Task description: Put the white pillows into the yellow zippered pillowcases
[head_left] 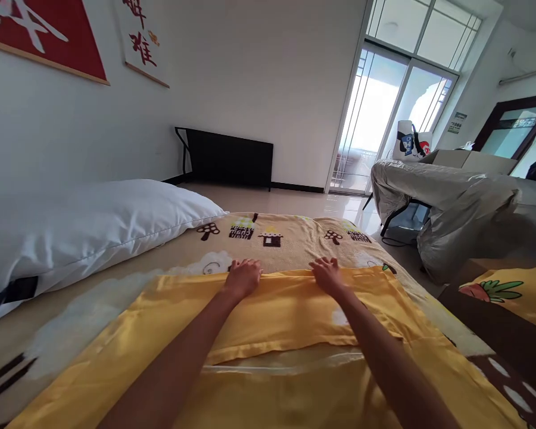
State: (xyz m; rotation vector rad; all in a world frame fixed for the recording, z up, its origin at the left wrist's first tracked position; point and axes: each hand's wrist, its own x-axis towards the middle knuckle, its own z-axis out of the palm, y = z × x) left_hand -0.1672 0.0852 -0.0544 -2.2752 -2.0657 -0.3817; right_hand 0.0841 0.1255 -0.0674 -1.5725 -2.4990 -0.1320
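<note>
Head-camera view: A person's left hand (243, 275) and right hand (326, 274) meet the far edge of a yellow cloth (288, 310) laid over a patterned blanket (290, 235), both arms reaching straight ahead. The fingers of each hand are bent at that edge, the hands well apart; whether they pinch the fabric or only press on it cannot be told.

By the look of it, the spreading is well along: the cloth lies broad and mostly flat, its far edge running fairly straight from side to side. What seems left is tidying, with creases near the right forearm and, between the arms, a loose lower edge of the upper layer above a pale, shiny strip (286, 370).

Beyond the far edge, a band of blanket offers open room ahead of both hands. To the left, a white pillow (102, 220) borders the blanket, near the cloth's far left corner but apart from it. On the right, the cloth's side runs close to the blanket's margin, leaving less room there. Another yellow fabric with a carrot print (509, 292) lies farther right, beside a sheet-covered table (429, 185).
</note>
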